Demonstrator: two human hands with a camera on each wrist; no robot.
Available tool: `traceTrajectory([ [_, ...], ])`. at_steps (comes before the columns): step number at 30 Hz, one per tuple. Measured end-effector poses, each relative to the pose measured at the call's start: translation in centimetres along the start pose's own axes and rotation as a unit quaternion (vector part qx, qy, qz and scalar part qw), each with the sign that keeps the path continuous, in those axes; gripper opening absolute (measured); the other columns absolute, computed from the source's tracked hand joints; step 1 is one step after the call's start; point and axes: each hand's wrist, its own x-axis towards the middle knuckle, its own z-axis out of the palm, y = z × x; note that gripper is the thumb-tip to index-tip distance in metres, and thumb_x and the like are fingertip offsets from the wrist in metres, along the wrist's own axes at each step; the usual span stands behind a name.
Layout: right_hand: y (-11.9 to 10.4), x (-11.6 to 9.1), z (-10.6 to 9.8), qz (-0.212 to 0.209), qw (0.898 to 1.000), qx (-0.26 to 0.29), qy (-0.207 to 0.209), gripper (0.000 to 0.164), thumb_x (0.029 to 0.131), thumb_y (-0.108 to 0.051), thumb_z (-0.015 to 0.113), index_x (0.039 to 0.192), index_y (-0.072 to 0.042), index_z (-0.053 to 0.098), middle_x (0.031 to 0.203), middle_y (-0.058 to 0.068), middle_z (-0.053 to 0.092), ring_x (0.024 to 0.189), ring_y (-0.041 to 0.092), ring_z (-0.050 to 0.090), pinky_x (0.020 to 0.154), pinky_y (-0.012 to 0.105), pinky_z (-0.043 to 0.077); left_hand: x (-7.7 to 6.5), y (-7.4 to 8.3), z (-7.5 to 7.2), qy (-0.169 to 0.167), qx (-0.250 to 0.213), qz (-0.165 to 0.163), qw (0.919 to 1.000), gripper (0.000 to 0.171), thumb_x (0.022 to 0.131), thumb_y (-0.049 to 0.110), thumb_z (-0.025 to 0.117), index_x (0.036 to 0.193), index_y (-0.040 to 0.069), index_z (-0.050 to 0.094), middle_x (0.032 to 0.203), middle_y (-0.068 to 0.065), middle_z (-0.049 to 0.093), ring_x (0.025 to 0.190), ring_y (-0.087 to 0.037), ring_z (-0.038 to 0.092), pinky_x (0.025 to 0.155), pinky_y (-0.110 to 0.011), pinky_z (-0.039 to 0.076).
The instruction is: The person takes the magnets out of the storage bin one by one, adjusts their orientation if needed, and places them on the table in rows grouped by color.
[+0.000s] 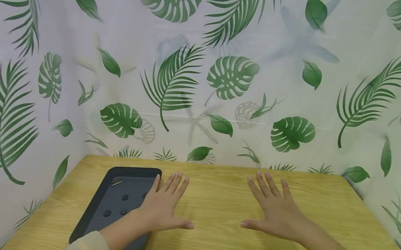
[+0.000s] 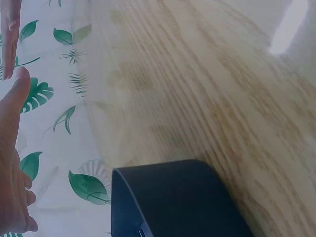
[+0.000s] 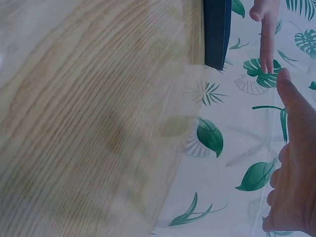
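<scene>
Both hands hover over a wooden table, palms down with fingers straight and spread, holding nothing. My left hand (image 1: pixel 162 209) is above the right side of a dark rectangular tray (image 1: pixel 96 202), hiding part of it. Inside the tray lie several small dark round discs (image 1: pixel 125 197) and a thin, shiny strip (image 1: pixel 117 183) near its far left corner. To the right, over bare wood, is my right hand (image 1: pixel 279 214), its thumb pointing toward the left one. The left wrist view shows the tray's outer wall (image 2: pixel 182 197) below the left hand (image 2: pixel 12 158).
The light wooden table (image 1: pixel 221 201) reaches back to a white curtain (image 1: pixel 184 139) printed with green leaves. This curtain also hangs along the left and right sides. Glare (image 2: pixel 289 29) shines on the tabletop in the left wrist view.
</scene>
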Motion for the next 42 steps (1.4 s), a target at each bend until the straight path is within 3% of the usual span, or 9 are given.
traceTrajectory([
  [3,-0.4,0.5,0.1,-0.007,1.0,-0.005,0.005,0.102,0.08,-0.068,0.057,0.152,-0.007,0.017,0.157,0.021,0.006,0.144,0.04,0.001,0.11,0.067,-0.001,-0.4,-0.3,0.1,0.003,0.004,-0.002,1.0,0.113,0.073,0.085,0.042,0.153,0.016,0.004,0.159,-0.012,0.004,0.146,-0.028,0.007,0.114,-0.062,0.004],
  [6,-0.8,0.8,0.3,-0.013,1.0,-0.006,0.007,0.103,0.08,-0.069,0.056,0.152,-0.006,0.018,0.156,0.021,0.007,0.144,0.04,0.002,0.11,0.067,0.0,-0.8,-0.7,0.2,0.004,0.005,-0.005,1.0,0.112,0.074,0.08,0.049,0.153,0.015,0.004,0.158,-0.012,0.004,0.146,-0.028,0.007,0.114,-0.062,0.004],
  [13,-1.4,1.5,1.0,-0.021,1.0,0.009,0.008,0.102,0.08,-0.066,0.058,0.152,-0.007,0.015,0.157,0.02,0.005,0.144,0.04,0.001,0.112,0.06,-0.011,-2.0,-1.5,-0.1,-0.006,-0.004,-0.016,0.9998,0.113,0.073,0.086,0.039,0.153,0.015,0.003,0.158,-0.011,0.001,0.146,-0.026,0.004,0.114,-0.061,0.002],
  [20,-2.3,2.1,1.2,-0.034,0.999,0.009,0.01,0.103,0.08,-0.069,0.056,0.152,-0.007,0.017,0.157,0.019,0.006,0.144,0.039,0.002,0.113,0.062,-0.006,-2.7,-2.5,-0.1,-0.007,-0.007,-0.029,0.9995,0.112,0.074,0.086,0.038,0.153,0.015,0.001,0.158,-0.01,-0.001,0.146,-0.026,0.004,0.114,-0.062,0.0],
  [29,-4.2,2.4,0.6,-0.06,0.998,-0.014,-0.001,0.106,0.077,-0.078,0.048,0.153,-0.011,0.014,0.158,0.016,0.004,0.145,0.036,0.001,0.112,0.065,-0.002,-3.9,-3.1,0.3,0.028,-0.011,-0.014,0.9994,0.11,0.076,0.076,0.052,0.153,0.014,0.003,0.158,-0.007,0.001,0.146,-0.026,0.009,0.113,-0.063,0.004],
  [37,-5.2,2.7,0.6,-0.076,0.997,-0.008,0.009,0.104,0.079,-0.075,0.05,0.153,-0.011,0.014,0.158,0.017,0.005,0.145,0.036,0.001,0.112,0.065,-0.001,-4.7,-3.5,0.3,0.083,0.008,0.015,0.9964,0.111,0.075,0.083,0.043,0.153,0.015,0.003,0.158,-0.008,0.007,0.145,-0.026,0.017,0.113,-0.063,0.012],
  [42,-5.9,3.1,1.1,-0.085,0.996,-0.006,0.006,0.105,0.078,-0.078,0.045,0.153,-0.012,0.012,0.158,0.015,0.002,0.145,0.034,-0.002,0.112,0.064,-0.002,-5.2,-4.2,0.4,0.102,0.022,0.025,0.9942,0.112,0.074,0.08,0.048,0.154,0.014,0.005,0.158,-0.009,0.011,0.144,-0.026,0.018,0.112,-0.062,0.015],
])
